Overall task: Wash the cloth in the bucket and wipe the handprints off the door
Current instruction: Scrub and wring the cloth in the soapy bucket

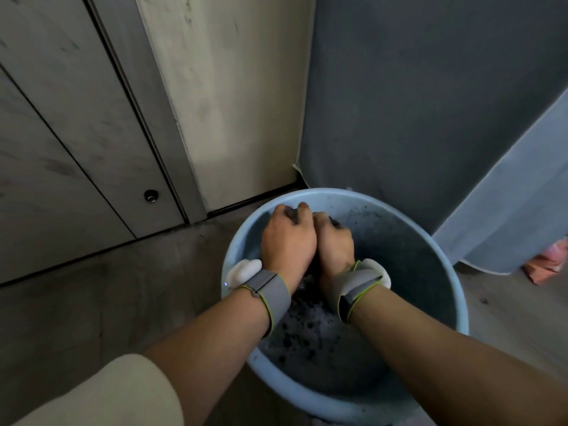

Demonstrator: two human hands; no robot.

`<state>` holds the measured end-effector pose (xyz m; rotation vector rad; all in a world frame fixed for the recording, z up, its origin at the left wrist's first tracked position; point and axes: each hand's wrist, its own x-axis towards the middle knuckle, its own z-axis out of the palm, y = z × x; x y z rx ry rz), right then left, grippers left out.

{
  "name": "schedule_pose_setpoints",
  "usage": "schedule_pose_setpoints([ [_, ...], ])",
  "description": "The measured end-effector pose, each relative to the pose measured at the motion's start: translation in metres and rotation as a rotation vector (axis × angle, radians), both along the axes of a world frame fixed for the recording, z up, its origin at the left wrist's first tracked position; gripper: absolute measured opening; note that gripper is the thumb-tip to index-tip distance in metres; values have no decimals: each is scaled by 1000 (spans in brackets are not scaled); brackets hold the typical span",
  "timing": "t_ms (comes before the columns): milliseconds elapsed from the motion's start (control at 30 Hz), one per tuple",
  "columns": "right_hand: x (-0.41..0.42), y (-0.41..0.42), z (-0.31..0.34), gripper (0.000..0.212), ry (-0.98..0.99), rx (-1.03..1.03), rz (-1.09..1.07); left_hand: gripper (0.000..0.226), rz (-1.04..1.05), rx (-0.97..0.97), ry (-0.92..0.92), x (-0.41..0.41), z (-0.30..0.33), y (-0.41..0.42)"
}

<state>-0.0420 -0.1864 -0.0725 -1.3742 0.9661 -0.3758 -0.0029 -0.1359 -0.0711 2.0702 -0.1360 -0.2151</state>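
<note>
Head view | both hands, left hand [287, 239] and right hand [335, 241], squeeze dark cloth [333, 224] over blue bucket [461, 305] | washing underway | door [76, 118] not wiped yet

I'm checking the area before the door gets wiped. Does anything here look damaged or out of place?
Yes: the wall covering has torn and curled away from the wall just behind the bucket. A crumpled pink item also lies on the floor at the right edge.
</note>
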Motion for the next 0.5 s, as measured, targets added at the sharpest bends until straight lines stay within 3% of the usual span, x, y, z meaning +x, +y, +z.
schedule_pose_setpoints([
  [100,1,-1,-4,35,77,-143,49,34,-108,136,-75,4,-2,6],
  [267,-7,-4,-6,29,82,-383,165,34,-155,160,-141,1,-4,17],
  [400,-11,-9,-1,24,43,-554,240,29,-268,268,-114,8,-4,10],
  [500,-15,-14,0,21,-2,-722,301,29,-289,263,22,10,-1,7],
])
